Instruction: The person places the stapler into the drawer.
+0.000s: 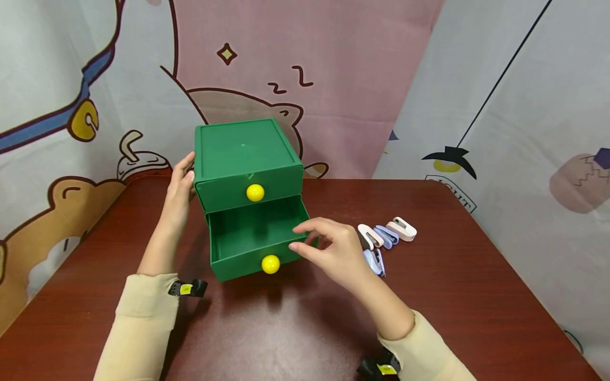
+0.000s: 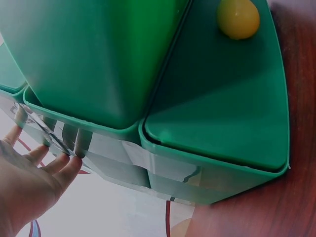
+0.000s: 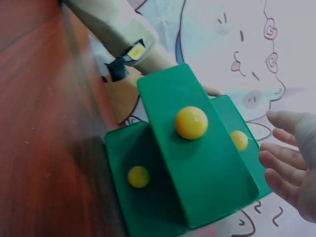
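Note:
A green drawer cabinet (image 1: 245, 151) with round yellow knobs stands on the table. Its middle drawer (image 1: 240, 265) is pulled out, and the green inside shows from above. The top drawer (image 1: 221, 197) is pushed in; so is the bottom drawer (image 3: 153, 197), visible in the right wrist view. My left hand (image 1: 177, 198) rests against the cabinet's left side, its fingertips (image 2: 73, 165) touching the wall. At the pulled-out drawer's right front corner hovers my right hand (image 1: 335, 251), thumb and forefinger apart, holding nothing.
Several small staplers lie to the right behind my right hand: a white stapler (image 1: 370, 236), a blue stapler (image 1: 387, 236), a pinkish-white stapler (image 1: 402, 228) and a light blue stapler (image 1: 375, 262). A printed cloth (image 1: 357, 79) hangs behind the brown table (image 1: 467, 296).

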The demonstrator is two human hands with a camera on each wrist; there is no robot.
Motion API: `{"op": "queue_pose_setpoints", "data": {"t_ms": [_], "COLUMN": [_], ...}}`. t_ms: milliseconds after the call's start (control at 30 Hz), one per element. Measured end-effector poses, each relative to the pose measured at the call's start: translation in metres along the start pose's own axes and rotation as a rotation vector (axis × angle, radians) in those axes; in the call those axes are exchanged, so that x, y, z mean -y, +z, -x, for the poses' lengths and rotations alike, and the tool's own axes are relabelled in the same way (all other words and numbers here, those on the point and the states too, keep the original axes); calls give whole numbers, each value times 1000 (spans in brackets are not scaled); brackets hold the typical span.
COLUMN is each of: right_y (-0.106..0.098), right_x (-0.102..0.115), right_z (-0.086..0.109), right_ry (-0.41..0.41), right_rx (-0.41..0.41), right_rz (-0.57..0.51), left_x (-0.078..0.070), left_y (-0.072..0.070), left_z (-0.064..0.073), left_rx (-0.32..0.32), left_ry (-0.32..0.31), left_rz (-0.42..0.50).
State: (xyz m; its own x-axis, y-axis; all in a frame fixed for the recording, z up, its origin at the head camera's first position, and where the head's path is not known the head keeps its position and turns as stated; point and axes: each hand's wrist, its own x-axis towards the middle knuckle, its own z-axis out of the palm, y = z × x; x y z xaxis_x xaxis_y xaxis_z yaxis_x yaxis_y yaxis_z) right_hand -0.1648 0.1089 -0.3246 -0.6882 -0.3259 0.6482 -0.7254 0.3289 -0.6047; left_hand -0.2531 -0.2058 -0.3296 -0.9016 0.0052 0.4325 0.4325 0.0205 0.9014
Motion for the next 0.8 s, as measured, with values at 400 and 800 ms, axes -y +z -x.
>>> {"op": "queue_pose_setpoints", "data": {"t_ms": [400,800], "right_y": [-38,-91], "right_x": [-15,-54], "right_z": [-9,-13], "right_ry": [14,241], "right_rx": [-75,-56], "right_rz": [16,118], "left_x": [1,3], "left_y": [1,1], "left_z": [0,0], "left_rx": [0,-9], "left_ry": [7,17], "left_rz": [8,17]}}
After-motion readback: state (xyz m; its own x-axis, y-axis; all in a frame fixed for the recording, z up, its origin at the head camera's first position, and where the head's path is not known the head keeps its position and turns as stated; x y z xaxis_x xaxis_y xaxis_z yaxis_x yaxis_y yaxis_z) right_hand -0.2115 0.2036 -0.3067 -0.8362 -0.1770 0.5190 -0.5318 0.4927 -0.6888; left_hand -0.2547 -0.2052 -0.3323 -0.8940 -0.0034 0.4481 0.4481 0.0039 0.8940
